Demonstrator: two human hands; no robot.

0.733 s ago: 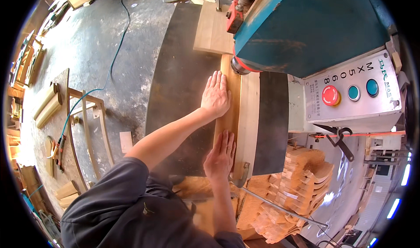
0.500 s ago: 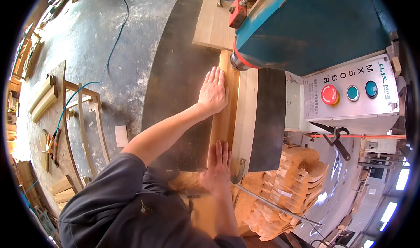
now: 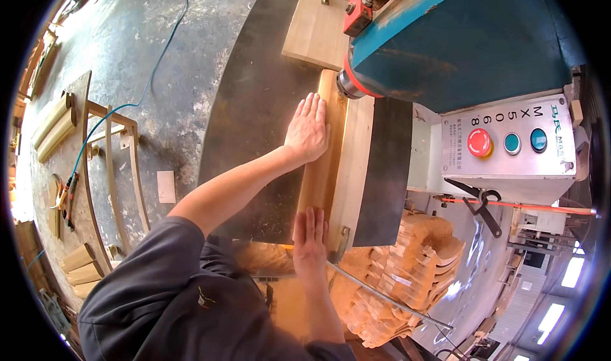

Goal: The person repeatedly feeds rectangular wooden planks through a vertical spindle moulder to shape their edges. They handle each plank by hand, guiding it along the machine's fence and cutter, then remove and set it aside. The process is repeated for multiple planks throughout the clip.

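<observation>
A long, honey-coloured wooden strip [image 3: 321,183] lies on the dark machine table [image 3: 254,116], along a pale wood fence [image 3: 352,180]. My left hand [image 3: 307,131] rests flat on its far half with fingers stretched out. On the near end, by the table's front edge, my right hand [image 3: 310,239] also lies flat with its fingers extended. Neither hand wraps round the strip. The strip's far end sits beside the metal spindle head [image 3: 349,83] with a red ring, under the teal machine housing [image 3: 458,49]. Where the spindle meets the wood is hidden.
A pale board [image 3: 318,30] is fixed at the table's far end. A control panel [image 3: 503,135] with a red button stands right. Below it, curved wooden pieces [image 3: 407,272] are stacked. On the left are a workbench [image 3: 83,189] and a hose [image 3: 156,68] across the floor.
The whole view has shifted slightly. Both hands stay laid on the wooden strip, and no clear movement of the strip against the table shows.
</observation>
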